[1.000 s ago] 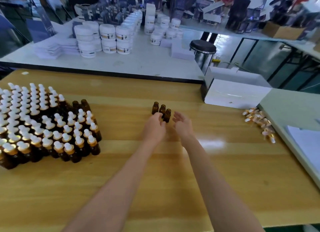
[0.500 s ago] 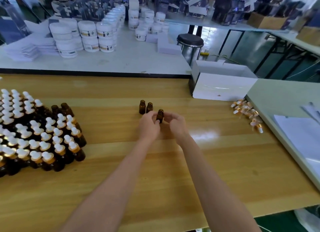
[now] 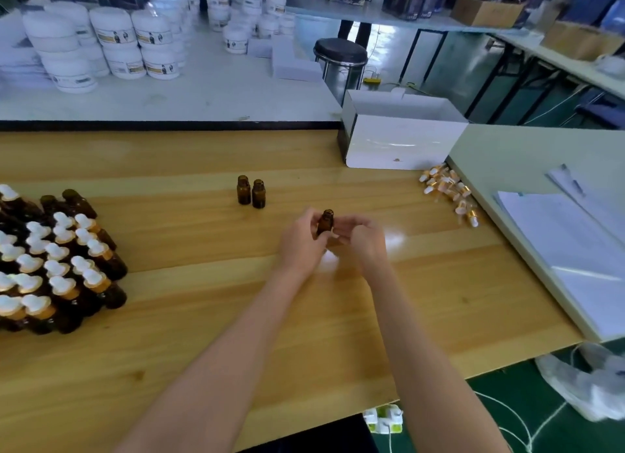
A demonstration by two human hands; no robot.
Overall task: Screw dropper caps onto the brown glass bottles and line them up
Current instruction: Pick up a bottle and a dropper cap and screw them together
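- Two hands meet above the middle of the wooden table (image 3: 203, 317), with one brown bottle (image 3: 325, 221) between them.
- The left hand (image 3: 302, 243) grips the lower part of that bottle, its fingers curled round the glass.
- The bottle is upright, and its open neck, with no cap on it, shows above the fingers.
- The right hand (image 3: 365, 243) lies just beside the bottle on the other side, fingers bent toward it. Blur hides the contact, so I cannot tell whether it holds the glass or only comes close.
- Two more uncapped bottles (image 3: 244, 192) stand upright side by side, farther back and to the left, well apart from the held one.
- A large cluster of capped bottles (image 3: 64, 270) fills the left edge of the table, each with a white bulb and gold collar. A few open brown ones stand at its far corner.
- Loose dropper caps (image 3: 448, 192) lie in a heap on the right, against the edge of a pale table, just in front of a white box (image 3: 402, 145).
- Sheets of paper (image 3: 581, 260) lie on that pale table.
- White jars (image 3: 135, 43) are stacked on the table behind.
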